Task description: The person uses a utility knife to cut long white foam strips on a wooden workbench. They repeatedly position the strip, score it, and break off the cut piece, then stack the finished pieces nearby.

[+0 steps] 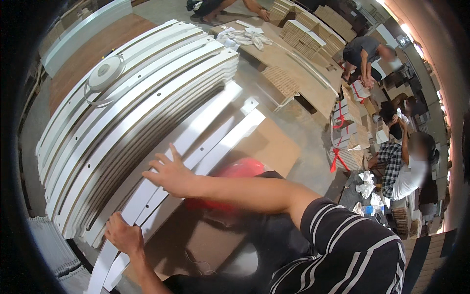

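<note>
A long white board with drilled holes stretches diagonally in front of me, one of several narrow boards lying side by side. My left hand is near its lower end, fingers curled over the board's edge. Farther up, my right hand lies across the boards with its fingers spread. To the left stands a large stack of white boards with brown edges. A roll of white banding rests on top of that stack, a loose strip trailing from it.
Something red and a brown cardboard sheet lie by my right arm. Beyond is a cardboard-covered platform with bundled pieces. Other people work at the right and far side. Bundles tied with red ribbon stand there.
</note>
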The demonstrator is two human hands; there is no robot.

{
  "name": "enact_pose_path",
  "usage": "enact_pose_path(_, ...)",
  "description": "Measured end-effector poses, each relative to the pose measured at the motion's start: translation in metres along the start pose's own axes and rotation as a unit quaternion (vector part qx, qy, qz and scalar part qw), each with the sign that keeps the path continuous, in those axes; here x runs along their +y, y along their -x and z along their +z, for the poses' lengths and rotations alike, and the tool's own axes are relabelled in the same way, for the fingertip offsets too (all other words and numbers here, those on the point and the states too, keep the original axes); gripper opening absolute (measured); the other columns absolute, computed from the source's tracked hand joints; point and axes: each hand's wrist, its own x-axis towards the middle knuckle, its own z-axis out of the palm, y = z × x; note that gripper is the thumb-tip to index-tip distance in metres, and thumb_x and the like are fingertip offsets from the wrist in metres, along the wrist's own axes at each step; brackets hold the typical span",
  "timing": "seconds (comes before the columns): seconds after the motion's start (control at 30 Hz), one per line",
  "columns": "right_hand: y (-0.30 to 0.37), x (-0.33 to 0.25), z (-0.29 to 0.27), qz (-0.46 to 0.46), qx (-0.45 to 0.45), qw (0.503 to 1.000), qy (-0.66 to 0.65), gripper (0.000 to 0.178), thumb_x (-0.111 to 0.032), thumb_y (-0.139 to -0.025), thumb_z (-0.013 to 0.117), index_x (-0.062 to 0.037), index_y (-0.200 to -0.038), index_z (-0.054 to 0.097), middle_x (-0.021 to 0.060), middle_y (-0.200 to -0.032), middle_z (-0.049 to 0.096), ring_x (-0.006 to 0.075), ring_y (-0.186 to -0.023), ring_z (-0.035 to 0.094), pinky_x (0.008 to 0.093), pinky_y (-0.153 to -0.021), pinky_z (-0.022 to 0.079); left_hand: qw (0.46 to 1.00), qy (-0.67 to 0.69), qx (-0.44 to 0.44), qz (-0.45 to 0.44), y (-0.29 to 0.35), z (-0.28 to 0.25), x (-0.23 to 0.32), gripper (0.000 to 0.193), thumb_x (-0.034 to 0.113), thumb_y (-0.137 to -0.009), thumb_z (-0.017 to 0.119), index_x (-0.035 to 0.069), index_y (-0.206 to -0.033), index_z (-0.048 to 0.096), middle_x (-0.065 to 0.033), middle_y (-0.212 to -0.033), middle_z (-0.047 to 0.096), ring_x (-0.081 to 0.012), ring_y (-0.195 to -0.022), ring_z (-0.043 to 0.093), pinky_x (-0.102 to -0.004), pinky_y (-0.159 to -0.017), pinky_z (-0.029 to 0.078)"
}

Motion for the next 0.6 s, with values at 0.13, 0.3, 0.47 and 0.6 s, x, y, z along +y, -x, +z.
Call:
enact_pose_path(0.13, -0.003, 0.011, -0.007, 0.039, -0.054, 0.997, 0.048, 0.060, -0.020, -0.070, 0.083, -0.0140, -0.127, 0.063, 0.0125, -0.126, 0.064, 0.0349, -0.134, 0.052, 0.0728, -0.115, 0.024, 0.999, 0.043, 0.010, 0.030, -0.001, -0.005, 0.002, 0.032, -0.008, -0.068, 0.059, 0.006, -0.097, 0.062, -0.0089, -0.095, 0.062, -0.0318, -0.098, 0.059, -0.0415, -0.094, 0.042)
enact_pose_path(0.3, -0.003, 0.020, -0.027, -0.030, -0.045, 0.998, -0.023, 0.034, -0.016, -0.070, 0.078, -0.0108, -0.099, 0.061, 0.0073, -0.099, 0.069, 0.0286, -0.102, 0.066, 0.0503, -0.095, 0.043, 0.994, 0.069, 0.050, 0.072, -0.012, -0.013, 0.005, 0.033, -0.009, -0.063, 0.059, 0.005, -0.093, 0.062, -0.0098, -0.090, 0.061, -0.0323, -0.091, 0.057, -0.0403, -0.091, 0.042)
enact_pose_path(0.47, 0.009, 0.011, -0.046, -0.042, 0.000, 0.999, -0.031, 0.030, -0.012, -0.067, 0.075, -0.0107, -0.093, 0.060, 0.0072, -0.085, 0.067, 0.0290, -0.082, 0.068, 0.0410, -0.074, 0.049, 0.988, 0.103, 0.057, 0.099, -0.016, -0.025, -0.004, 0.033, -0.007, -0.061, 0.060, 0.005, -0.091, 0.062, -0.0105, -0.086, 0.059, -0.0328, -0.087, 0.056, -0.0404, -0.086, 0.041)
enact_pose_path(0.6, 0.023, -0.006, -0.042, -0.032, -0.056, 0.997, -0.047, 0.029, -0.012, -0.069, 0.073, -0.0105, -0.095, 0.061, 0.0082, -0.084, 0.067, 0.0308, -0.080, 0.069, 0.0437, -0.071, 0.052, 0.989, 0.103, 0.024, 0.106, 0.008, -0.029, -0.015, 0.031, -0.004, -0.061, 0.061, 0.006, -0.090, 0.062, -0.0109, -0.085, 0.059, -0.0337, -0.086, 0.056, -0.0420, -0.086, 0.041)
